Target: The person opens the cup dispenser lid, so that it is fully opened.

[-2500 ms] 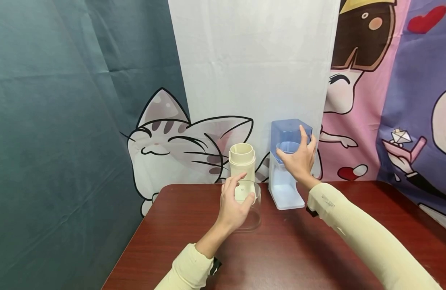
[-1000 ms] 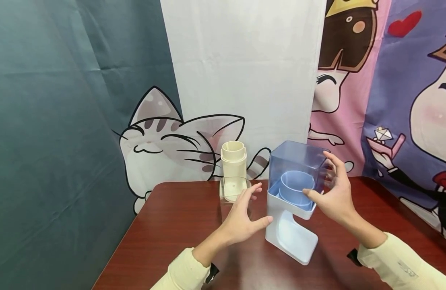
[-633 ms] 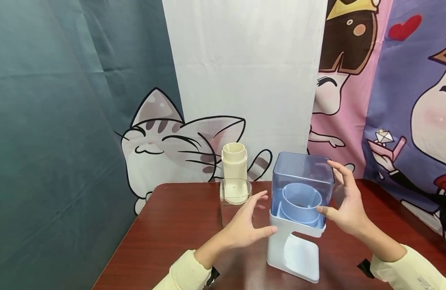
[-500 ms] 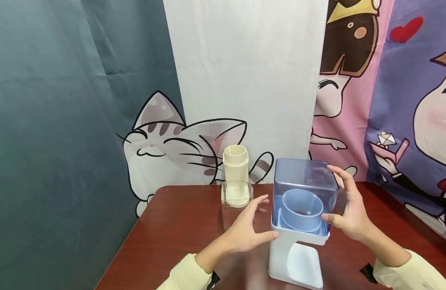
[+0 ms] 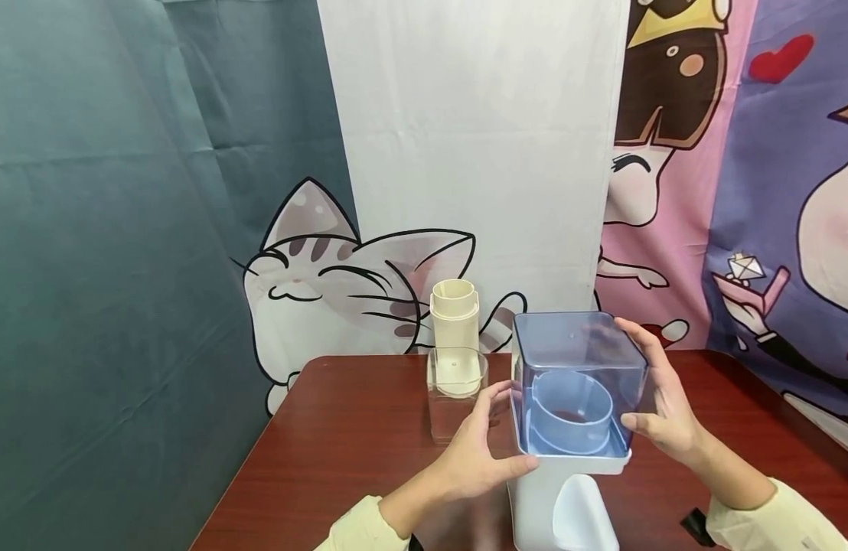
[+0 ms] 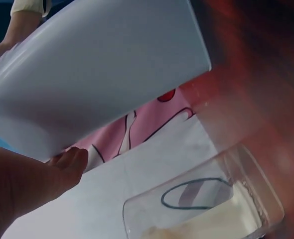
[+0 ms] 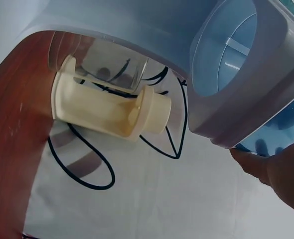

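Near the table's front, in the head view, is a dispenser with a white base (image 5: 534, 501) and a see-through blue square tank (image 5: 582, 334); a round blue tube stands inside the tank. My right hand (image 5: 668, 417) grips the tank's right side, thumb at the front and fingers behind. At the left, my left hand (image 5: 468, 458) holds the upper part, its thumb at the front rim and its fingers along the side. The left wrist view shows the fingers (image 6: 72, 162) against the white wall. Whether the base touches the table cannot be told.
Farther back on the brown table (image 5: 355, 428) stands a cream dispenser stand (image 5: 454, 325) with a ring-shaped top. A clear container (image 5: 443, 425) stands just in front of it. Printed cloth (image 5: 479, 138) hangs behind the table.
My right hand has brought the blue and white dispenser from the back of the table toward me. My left hand has moved from the clear container to the dispenser's left side.
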Action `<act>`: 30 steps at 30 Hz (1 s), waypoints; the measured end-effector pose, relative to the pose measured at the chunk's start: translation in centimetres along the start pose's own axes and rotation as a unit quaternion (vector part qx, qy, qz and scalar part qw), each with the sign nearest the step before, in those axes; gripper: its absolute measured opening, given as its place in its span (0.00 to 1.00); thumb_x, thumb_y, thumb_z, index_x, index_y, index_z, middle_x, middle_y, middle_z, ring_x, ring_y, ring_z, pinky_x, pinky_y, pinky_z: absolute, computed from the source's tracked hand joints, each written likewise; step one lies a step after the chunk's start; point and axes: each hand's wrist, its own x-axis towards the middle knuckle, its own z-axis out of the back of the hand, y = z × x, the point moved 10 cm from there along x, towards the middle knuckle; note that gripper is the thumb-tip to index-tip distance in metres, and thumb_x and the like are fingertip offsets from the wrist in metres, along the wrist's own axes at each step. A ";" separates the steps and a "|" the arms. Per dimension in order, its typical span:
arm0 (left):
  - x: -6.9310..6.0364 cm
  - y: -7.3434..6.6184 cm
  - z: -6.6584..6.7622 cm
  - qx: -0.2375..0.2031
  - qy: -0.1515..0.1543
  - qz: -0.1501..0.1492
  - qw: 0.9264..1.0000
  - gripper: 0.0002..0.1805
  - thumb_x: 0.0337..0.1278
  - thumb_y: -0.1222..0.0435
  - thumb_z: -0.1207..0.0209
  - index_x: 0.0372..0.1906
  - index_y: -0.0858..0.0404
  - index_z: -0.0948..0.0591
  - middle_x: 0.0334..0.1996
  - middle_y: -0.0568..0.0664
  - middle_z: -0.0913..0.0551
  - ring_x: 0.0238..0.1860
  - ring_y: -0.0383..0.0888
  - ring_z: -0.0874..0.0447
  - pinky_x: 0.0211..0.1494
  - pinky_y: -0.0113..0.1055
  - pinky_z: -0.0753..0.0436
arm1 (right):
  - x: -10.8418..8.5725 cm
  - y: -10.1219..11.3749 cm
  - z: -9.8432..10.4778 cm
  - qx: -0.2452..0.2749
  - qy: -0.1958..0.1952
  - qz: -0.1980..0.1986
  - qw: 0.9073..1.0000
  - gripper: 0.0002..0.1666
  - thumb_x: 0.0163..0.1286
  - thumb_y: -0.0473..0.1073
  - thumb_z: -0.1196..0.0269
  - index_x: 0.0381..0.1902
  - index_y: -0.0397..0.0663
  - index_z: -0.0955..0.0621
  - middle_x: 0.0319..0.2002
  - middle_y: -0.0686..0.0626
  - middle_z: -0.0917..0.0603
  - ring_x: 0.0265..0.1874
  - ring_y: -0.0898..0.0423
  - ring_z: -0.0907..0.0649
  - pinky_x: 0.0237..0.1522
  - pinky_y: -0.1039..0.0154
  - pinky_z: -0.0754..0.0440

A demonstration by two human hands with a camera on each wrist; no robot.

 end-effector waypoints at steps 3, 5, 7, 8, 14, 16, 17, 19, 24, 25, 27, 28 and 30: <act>-0.2 0.5 -0.5 -0.001 -0.005 0.011 1.000 0.50 0.48 0.61 0.28 0.73 0.53 0.45 0.67 0.46 0.31 0.68 0.41 0.34 0.65 0.42 0.28 | -0.3 -0.3 -0.3 -0.023 0.021 -0.045 0.998 0.61 0.48 0.31 0.32 0.75 0.31 0.53 0.68 0.40 0.36 0.63 0.51 0.30 0.57 0.66 0.25; -0.2 0.6 -0.7 0.003 -0.006 0.011 1.000 0.51 0.48 0.60 0.27 0.74 0.54 0.46 0.67 0.46 0.31 0.67 0.41 0.34 0.64 0.41 0.27 | -0.5 -0.5 -0.4 -0.051 0.028 -0.077 0.995 0.66 0.44 0.29 0.30 0.76 0.33 0.55 0.69 0.40 0.37 0.63 0.51 0.30 0.56 0.67 0.24; -0.1 0.6 -0.8 0.006 -0.007 0.009 1.000 0.52 0.47 0.60 0.27 0.74 0.54 0.47 0.66 0.46 0.31 0.67 0.40 0.34 0.64 0.41 0.27 | -0.6 -0.6 -0.1 -0.094 0.021 -0.105 0.990 0.71 0.37 0.26 0.28 0.76 0.35 0.55 0.69 0.41 0.36 0.62 0.53 0.30 0.55 0.68 0.23; 0.0 0.6 -0.8 0.004 -0.008 0.008 1.000 0.52 0.47 0.60 0.27 0.73 0.54 0.47 0.66 0.46 0.31 0.67 0.40 0.34 0.64 0.41 0.27 | -0.5 -0.7 0.1 -0.118 0.015 -0.119 0.986 0.73 0.34 0.25 0.28 0.76 0.36 0.55 0.68 0.42 0.36 0.61 0.54 0.29 0.54 0.69 0.23; 0.5 0.7 -0.4 -0.019 0.000 0.028 0.999 0.51 0.46 0.62 0.27 0.72 0.52 0.47 0.66 0.45 0.33 0.67 0.39 0.35 0.65 0.40 0.29 | -0.2 -1.1 0.3 -0.215 0.020 -0.171 0.961 0.78 0.30 0.22 0.25 0.77 0.44 0.55 0.67 0.49 0.35 0.58 0.58 0.28 0.51 0.70 0.22; 0.6 0.8 -0.2 -0.028 0.006 0.042 0.999 0.51 0.45 0.62 0.26 0.71 0.51 0.46 0.66 0.44 0.32 0.67 0.40 0.34 0.65 0.39 0.29 | -0.1 -1.2 0.3 -0.226 0.024 -0.177 0.958 0.79 0.31 0.22 0.24 0.78 0.45 0.55 0.66 0.49 0.35 0.57 0.58 0.27 0.49 0.70 0.21; 0.6 0.9 -0.1 -0.031 0.008 0.048 0.998 0.51 0.45 0.62 0.26 0.71 0.51 0.46 0.65 0.43 0.32 0.66 0.40 0.34 0.64 0.39 0.28 | 0.0 -1.2 0.3 -0.224 0.023 -0.177 0.958 0.78 0.31 0.21 0.24 0.78 0.44 0.54 0.66 0.49 0.34 0.57 0.57 0.27 0.49 0.70 0.21; 0.7 1.0 0.0 -0.038 0.012 0.058 0.997 0.51 0.45 0.62 0.25 0.70 0.50 0.45 0.65 0.43 0.32 0.66 0.41 0.33 0.63 0.39 0.27 | -0.1 -1.3 0.4 -0.221 0.015 -0.181 0.958 0.79 0.30 0.21 0.24 0.78 0.45 0.54 0.66 0.50 0.34 0.57 0.57 0.26 0.49 0.70 0.21; 0.6 1.4 -0.3 -0.058 0.017 0.076 0.995 0.50 0.45 0.63 0.26 0.71 0.50 0.45 0.65 0.42 0.33 0.65 0.41 0.32 0.60 0.38 0.25 | -0.3 -1.3 0.3 -0.196 0.010 -0.159 0.968 0.78 0.30 0.20 0.26 0.77 0.42 0.55 0.66 0.47 0.33 0.58 0.56 0.27 0.49 0.68 0.20; 0.6 1.5 -0.5 -0.069 0.017 0.079 0.994 0.50 0.46 0.65 0.26 0.70 0.51 0.45 0.65 0.43 0.34 0.64 0.41 0.30 0.59 0.38 0.25 | -0.3 -1.2 0.2 -0.191 0.012 -0.150 0.970 0.78 0.30 0.21 0.26 0.77 0.41 0.55 0.65 0.46 0.33 0.58 0.56 0.27 0.49 0.69 0.20; 0.5 1.7 -0.7 -0.087 0.016 0.083 0.993 0.48 0.47 0.66 0.27 0.70 0.53 0.45 0.65 0.43 0.35 0.63 0.40 0.29 0.58 0.36 0.24 | -0.3 -1.1 0.1 -0.190 0.018 -0.139 0.972 0.78 0.30 0.21 0.25 0.77 0.40 0.55 0.65 0.45 0.33 0.58 0.56 0.27 0.50 0.69 0.21; 0.5 1.7 -0.8 -0.094 0.015 0.083 0.992 0.48 0.47 0.66 0.28 0.69 0.54 0.45 0.65 0.44 0.35 0.62 0.40 0.28 0.58 0.35 0.23 | -0.3 -1.0 0.1 -0.190 0.020 -0.137 0.972 0.78 0.29 0.21 0.25 0.77 0.40 0.55 0.65 0.46 0.33 0.58 0.56 0.27 0.50 0.69 0.21; 0.5 1.7 -0.9 -0.099 0.011 0.084 0.991 0.47 0.48 0.66 0.28 0.69 0.54 0.45 0.65 0.44 0.35 0.62 0.39 0.28 0.58 0.35 0.23 | -0.2 -0.8 0.0 -0.183 0.024 -0.126 0.975 0.77 0.29 0.21 0.25 0.76 0.38 0.55 0.65 0.46 0.33 0.58 0.56 0.27 0.50 0.69 0.21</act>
